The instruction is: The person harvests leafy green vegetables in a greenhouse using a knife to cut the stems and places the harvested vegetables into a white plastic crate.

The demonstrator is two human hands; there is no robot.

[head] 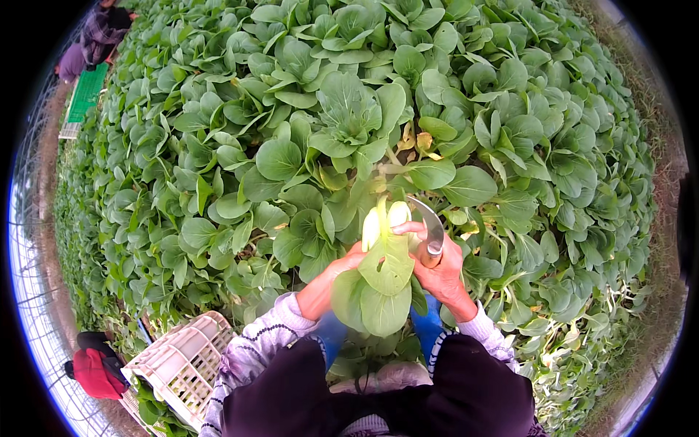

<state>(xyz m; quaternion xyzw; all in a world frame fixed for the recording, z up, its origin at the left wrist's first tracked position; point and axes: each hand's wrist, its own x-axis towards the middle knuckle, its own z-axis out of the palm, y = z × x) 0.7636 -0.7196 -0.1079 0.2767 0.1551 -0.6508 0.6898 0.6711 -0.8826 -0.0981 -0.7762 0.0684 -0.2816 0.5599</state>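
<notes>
A cut head of bok choy (pixel 386 267) is held up in front of my knees, pale stem base pointing away from me and broad green leaves hanging toward me. My left hand (pixel 339 276) grips it from the left side, its fingers partly hidden behind the leaves. In my right hand (pixel 445 276) is a small curved harvesting knife (pixel 434 228), its wooden handle in the palm and its blade tip pointing forward. The right thumb or a finger presses against the white stems. One leaf of the plant has a hole in it.
Dense rows of growing bok choy (pixel 349 120) spread ahead and to both sides. A pale plastic crate (pixel 191 355) lies at lower left, near a person in red (pixel 97 373). Another person (pixel 101 38) is beside a green crate (pixel 87 93). Loose cut leaves (pixel 568 355) lie at lower right.
</notes>
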